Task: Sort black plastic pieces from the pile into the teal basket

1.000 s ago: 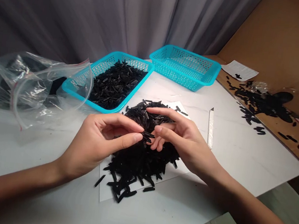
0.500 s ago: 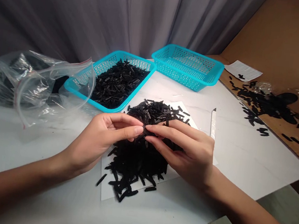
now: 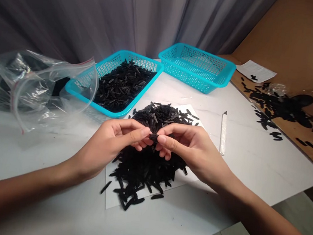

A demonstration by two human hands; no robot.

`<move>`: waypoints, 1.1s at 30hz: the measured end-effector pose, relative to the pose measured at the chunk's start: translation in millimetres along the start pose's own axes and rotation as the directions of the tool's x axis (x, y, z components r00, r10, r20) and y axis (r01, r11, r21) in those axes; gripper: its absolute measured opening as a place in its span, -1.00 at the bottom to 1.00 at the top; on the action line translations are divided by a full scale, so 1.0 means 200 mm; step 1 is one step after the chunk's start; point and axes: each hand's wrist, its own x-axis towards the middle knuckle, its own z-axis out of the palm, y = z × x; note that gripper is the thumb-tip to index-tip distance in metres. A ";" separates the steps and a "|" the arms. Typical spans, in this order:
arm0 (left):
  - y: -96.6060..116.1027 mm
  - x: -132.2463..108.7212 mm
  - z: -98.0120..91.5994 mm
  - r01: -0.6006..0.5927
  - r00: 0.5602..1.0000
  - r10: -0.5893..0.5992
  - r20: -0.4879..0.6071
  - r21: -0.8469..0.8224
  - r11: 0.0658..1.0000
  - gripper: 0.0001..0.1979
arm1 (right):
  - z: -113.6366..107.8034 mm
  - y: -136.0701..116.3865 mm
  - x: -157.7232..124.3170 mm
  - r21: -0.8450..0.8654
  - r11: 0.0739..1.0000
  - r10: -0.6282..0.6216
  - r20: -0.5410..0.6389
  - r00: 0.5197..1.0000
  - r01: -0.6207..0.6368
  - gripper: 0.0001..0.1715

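One small black piece (image 3: 153,136) sits pinched above the heap, held between thumb and fingertips of both the left hand (image 3: 111,142) and the right hand (image 3: 189,147), each nearly closed on it. Below: heap of like pieces (image 3: 144,172) on a white paper sheet (image 3: 110,197). Teal basket (image 3: 140,100) of more pieces behind, second teal basket (image 3: 194,80) beyond. Zip bag (image 3: 35,88) left, utility knife (image 3: 222,134) right.

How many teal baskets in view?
2. One teal basket sits left of centre, holding a heap of black pieces; the other teal basket sits to its right, farther back. Neither is hidden; no others show.
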 end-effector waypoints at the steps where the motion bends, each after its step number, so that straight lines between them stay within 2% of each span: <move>1: 0.00 0.00 0.00 -0.028 1.000 0.027 0.006 0.052 0.998 -0.80 | 0.00 0.00 0.00 0.011 1.000 0.020 0.011 1.000 -0.021 -0.78; 4: 0.02 -0.01 0.01 -0.077 0.997 0.075 0.017 0.185 0.980 -0.79 | -0.01 -0.01 0.00 0.039 0.998 0.053 0.040 0.998 -0.054 -0.75; 7: 0.03 -0.01 0.02 -0.099 0.995 0.094 0.033 0.251 0.963 -0.75 | 0.00 0.00 0.00 0.046 0.997 0.061 0.063 0.996 -0.064 -0.73; 19: 0.05 -0.03 0.03 -0.123 0.992 0.117 0.041 0.252 0.960 -0.74 | -0.01 0.01 0.01 0.047 0.999 0.006 0.057 0.998 -0.008 -0.63; 25: 0.04 -0.03 0.02 -0.144 0.990 0.140 0.032 0.264 0.954 -0.73 | -0.02 0.03 0.01 0.055 0.998 -0.037 0.050 0.998 0.035 -0.71; 30: 0.05 -0.03 0.03 -0.163 0.980 0.192 -0.053 0.344 0.925 -0.69 | -0.02 0.02 0.01 0.012 0.998 -0.063 0.020 0.998 0.063 -0.78; 33: 0.06 -0.01 0.03 -0.194 0.970 0.236 -0.065 0.386 0.902 -0.65 | -0.02 0.01 0.01 -0.017 0.997 -0.078 0.032 0.996 0.079 -0.79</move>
